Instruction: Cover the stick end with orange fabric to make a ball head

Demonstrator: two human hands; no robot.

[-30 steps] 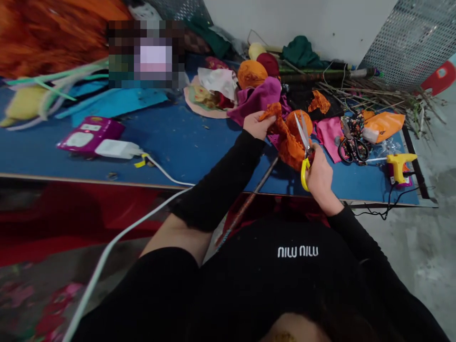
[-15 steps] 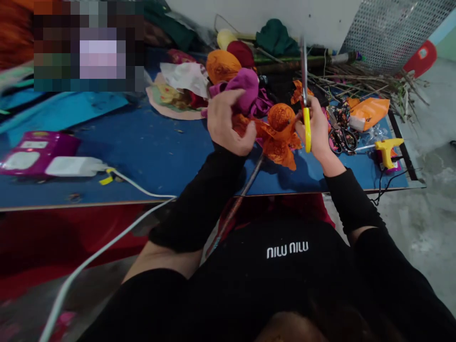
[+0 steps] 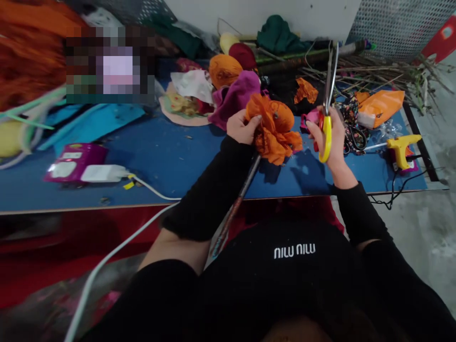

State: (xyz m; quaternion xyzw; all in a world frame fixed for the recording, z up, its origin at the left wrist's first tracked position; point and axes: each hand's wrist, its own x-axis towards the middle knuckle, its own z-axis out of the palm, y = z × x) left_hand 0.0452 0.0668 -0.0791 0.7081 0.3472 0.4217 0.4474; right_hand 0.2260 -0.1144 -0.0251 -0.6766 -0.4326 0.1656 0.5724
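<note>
My left hand (image 3: 242, 127) pinches the left edge of the orange cloth (image 3: 274, 147), which is bunched in ruffles around a round orange ball (image 3: 283, 117). Below the cloth a thin dark stick (image 3: 245, 185) slants down over the table edge towards my lap. My right hand (image 3: 335, 142) is closed around the scissors (image 3: 326, 137), which have yellow and red handles. Their blades point up and away, apart from the cloth. A scrap of orange cloth (image 3: 305, 91) lies beyond, between the ball and the scissors.
A yellow glue gun (image 3: 403, 147) with a black cord rests at the right. Dry twigs (image 3: 388, 71) are heaped behind it. Purple cloth (image 3: 237, 97) and another orange ball (image 3: 225, 70) lie farther back. At left sits a purple power socket (image 3: 76, 161) with a white charger (image 3: 103, 173).
My left hand has gone from loosely curled to pinching the cloth's edge. My right hand, with the scissors, has moved right, away from the cloth. The view has shifted a little.
</note>
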